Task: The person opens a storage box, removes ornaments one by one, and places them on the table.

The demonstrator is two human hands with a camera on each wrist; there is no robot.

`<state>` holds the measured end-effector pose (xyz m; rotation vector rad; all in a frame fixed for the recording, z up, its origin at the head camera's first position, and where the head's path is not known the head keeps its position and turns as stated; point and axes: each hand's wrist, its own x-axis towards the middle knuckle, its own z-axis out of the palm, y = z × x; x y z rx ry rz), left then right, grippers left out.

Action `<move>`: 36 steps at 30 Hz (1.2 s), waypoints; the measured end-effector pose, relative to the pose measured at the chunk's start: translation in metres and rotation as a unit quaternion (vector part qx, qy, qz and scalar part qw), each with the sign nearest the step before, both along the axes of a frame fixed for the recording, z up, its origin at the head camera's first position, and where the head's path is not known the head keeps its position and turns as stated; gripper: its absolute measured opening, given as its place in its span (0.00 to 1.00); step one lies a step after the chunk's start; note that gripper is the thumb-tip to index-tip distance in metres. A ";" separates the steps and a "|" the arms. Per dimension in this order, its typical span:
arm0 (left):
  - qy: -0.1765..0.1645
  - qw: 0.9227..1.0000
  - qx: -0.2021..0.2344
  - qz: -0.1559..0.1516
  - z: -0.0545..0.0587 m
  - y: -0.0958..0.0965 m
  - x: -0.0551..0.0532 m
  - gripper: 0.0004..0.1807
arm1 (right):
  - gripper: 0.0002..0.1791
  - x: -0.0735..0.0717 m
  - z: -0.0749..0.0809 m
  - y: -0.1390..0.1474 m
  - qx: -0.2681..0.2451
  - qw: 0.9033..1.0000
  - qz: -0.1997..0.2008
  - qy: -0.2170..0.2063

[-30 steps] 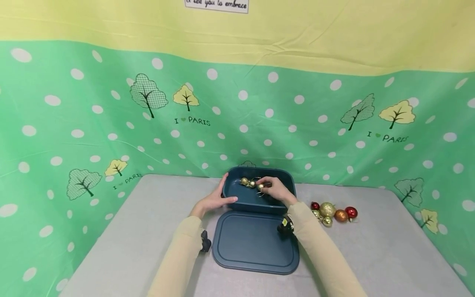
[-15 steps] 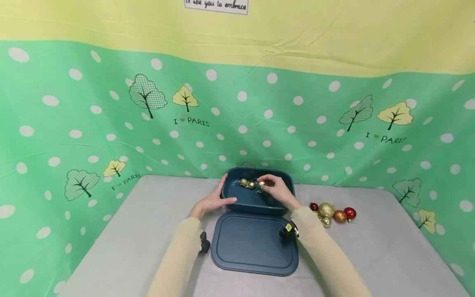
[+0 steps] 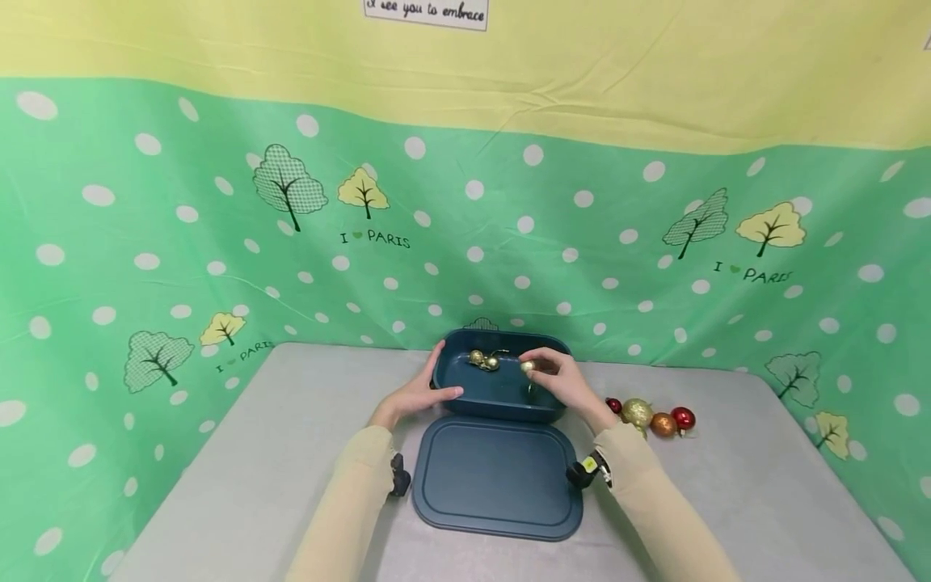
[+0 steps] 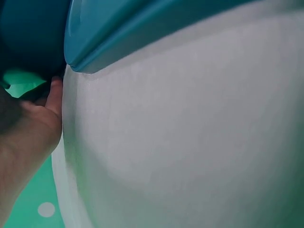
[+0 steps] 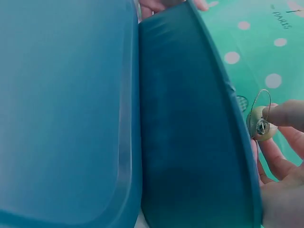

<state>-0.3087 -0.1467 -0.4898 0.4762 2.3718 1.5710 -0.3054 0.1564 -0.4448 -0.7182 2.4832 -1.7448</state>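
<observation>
1. Fingers of the right hand [image 3: 570, 386] pinch a small gold ball [image 3: 527, 367], seen in the head view over the right half of the box [image 3: 502, 406]. Height above its floor: cannot tell.
2. Change noted, same view: over the last second the ball and right hand have shifted rightward, leaving the cluster of gold balls [image 3: 491, 364] in the left half. Judgement: this ball is now being handled apart from them, and is not yet let go.
3. Left hand [image 3: 414, 398]: unchanged, gripping the box's left front corner, thumb on the near rim. It appears to be steadying the box.
4. Also on the table [image 3: 291, 453]: the lid [image 3: 498, 477] flat just in front of the box; loose baubles [image 3: 637, 413] to the right, partly behind the right sleeve [image 3: 647, 485].
5. Left wrist view: thumb set against the dark box; remaining fingers largely hidden.
6. Right wrist view: pinch confirmed, the ball's cap and wire loop turned toward the camera, beyond the box's rim.
</observation>
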 end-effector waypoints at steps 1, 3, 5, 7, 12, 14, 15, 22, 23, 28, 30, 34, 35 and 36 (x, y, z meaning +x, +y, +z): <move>0.001 1.000 0.001 0.001 0.001 0.000 0.000 0.60 | 0.13 0.003 0.001 0.002 -0.002 1.000 0.003 -0.001; 0.001 1.000 0.001 0.001 0.003 0.001 0.001 0.59 | 0.13 0.008 0.004 0.006 -0.003 1.000 0.004 -0.001; 0.000 1.000 -0.004 0.001 0.005 0.002 0.001 0.58 | 0.13 0.012 0.006 0.011 -0.006 1.000 0.003 -0.003; -0.002 1.000 -0.008 0.001 0.007 0.002 0.002 0.57 | 0.13 0.016 0.009 0.015 -0.011 1.000 0.005 -0.004; -0.002 1.000 -0.006 0.002 0.009 0.002 0.003 0.55 | 0.15 0.025 0.015 0.026 -0.020 1.000 0.006 -0.019; -0.001 1.000 -0.008 0.001 0.008 0.001 0.003 0.55 | 0.16 0.027 0.015 0.032 -0.016 1.000 0.002 -0.019; -0.001 1.000 -0.009 0.001 0.008 0.001 0.004 0.55 | 0.15 0.028 0.015 0.035 -0.012 1.000 0.000 -0.015; 0.001 1.000 -0.013 0.002 0.009 0.001 0.005 0.56 | 0.14 0.037 0.013 0.060 0.014 1.000 -0.013 0.012; 0.000 1.000 -0.013 0.002 0.009 0.002 0.005 0.56 | 0.14 0.039 0.013 0.064 0.018 1.000 -0.015 0.012; 0.001 1.000 -0.011 0.000 0.009 0.001 0.005 0.57 | 0.14 0.046 0.012 0.080 0.034 0.999 -0.016 0.026; 0.004 1.000 -0.009 -0.002 0.007 0.001 0.004 0.59 | 0.15 0.047 0.011 0.087 0.045 0.999 -0.021 0.017; 0.004 1.000 -0.008 -0.004 0.006 0.001 0.004 0.61 | 0.16 0.052 0.012 0.101 0.062 0.997 -0.036 -0.009; 0.003 1.000 -0.008 -0.003 0.006 0.002 0.004 0.60 | 0.16 0.054 0.012 0.105 0.067 0.997 -0.041 -0.011; 0.003 1.000 -0.005 -0.002 0.007 0.002 0.004 0.60 | 0.16 0.056 0.012 0.109 0.072 0.996 -0.046 -0.011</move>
